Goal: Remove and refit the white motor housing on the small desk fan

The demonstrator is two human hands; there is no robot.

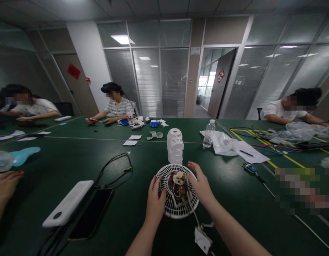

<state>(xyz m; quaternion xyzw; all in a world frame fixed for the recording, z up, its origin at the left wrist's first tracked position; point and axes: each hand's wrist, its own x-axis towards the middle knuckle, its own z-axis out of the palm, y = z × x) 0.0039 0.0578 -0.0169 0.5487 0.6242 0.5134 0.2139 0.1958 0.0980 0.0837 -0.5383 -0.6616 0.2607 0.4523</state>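
Note:
A round white fan grille [168, 209] lies on the green table in front of me, with an exposed motor and wiring [179, 188] in its middle. My left hand [156, 201] rests at the grille's left rim, thumb and fingers apart. At the right rim, my right hand [203, 185] has its fingers stretched out, its fingertips beside the motor. Just behind the grille stands a white slotted plastic housing [175, 145]. From the motor a cable runs down to a small white part [202, 240] near my right forearm.
A white power bank [70, 202] and a black phone [92, 213] lie to the left; another person's hand [6, 186] is at the far left. A water bottle [208, 134], plastic bag [224, 142] and cables lie to the right. Co-workers sit across the table [143, 160].

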